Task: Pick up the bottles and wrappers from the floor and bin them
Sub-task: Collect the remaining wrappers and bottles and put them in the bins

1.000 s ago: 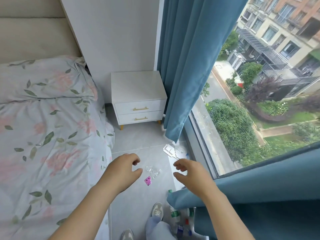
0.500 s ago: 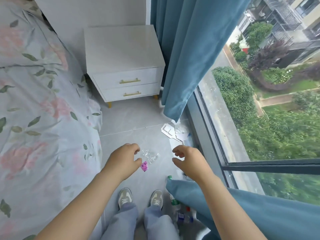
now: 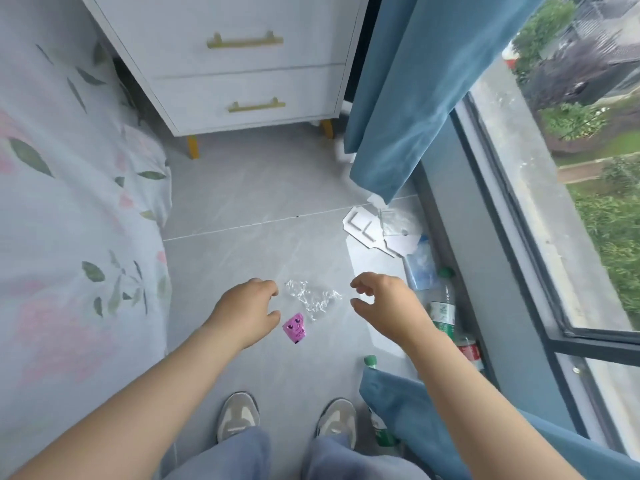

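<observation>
Clear crumpled wrapper (image 3: 313,298) lies on the floor (image 3: 242,209), seen between the hands, long axis running hand to hand. Pink wrapper (image 3: 295,328) sits nearest the left hand (image 3: 247,313). Left hand and right hand (image 3: 384,303) are apart, loosely curled, empty.

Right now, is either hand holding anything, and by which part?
Nothing. The left hand and right hand hover empty, either side of the clear wrapper.

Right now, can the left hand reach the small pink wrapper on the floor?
Probably yes: the empty left hand appears beside the small pink wrapper, which lies uncovered, though hand height is unclear.
</observation>
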`<control>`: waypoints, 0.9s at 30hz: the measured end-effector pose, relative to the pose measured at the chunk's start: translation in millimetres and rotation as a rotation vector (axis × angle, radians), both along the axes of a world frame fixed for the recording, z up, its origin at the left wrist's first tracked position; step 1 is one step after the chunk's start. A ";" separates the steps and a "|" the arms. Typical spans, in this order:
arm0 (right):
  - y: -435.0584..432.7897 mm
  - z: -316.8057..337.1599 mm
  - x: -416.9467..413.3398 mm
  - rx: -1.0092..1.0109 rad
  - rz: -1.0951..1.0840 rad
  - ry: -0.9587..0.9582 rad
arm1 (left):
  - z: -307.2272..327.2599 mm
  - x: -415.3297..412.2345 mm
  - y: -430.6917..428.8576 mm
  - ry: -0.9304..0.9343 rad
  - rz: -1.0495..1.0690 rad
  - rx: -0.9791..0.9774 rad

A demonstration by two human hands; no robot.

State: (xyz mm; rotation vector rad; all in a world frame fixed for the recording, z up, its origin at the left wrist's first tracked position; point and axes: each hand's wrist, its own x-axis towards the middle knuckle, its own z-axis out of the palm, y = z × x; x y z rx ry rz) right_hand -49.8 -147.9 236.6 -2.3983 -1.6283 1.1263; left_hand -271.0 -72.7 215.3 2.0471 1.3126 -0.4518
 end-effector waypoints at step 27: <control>-76.0 -249.5 40.6 0.041 0.235 -0.213 | -287.7 63.8 7.0 -0.039 -0.676 0.132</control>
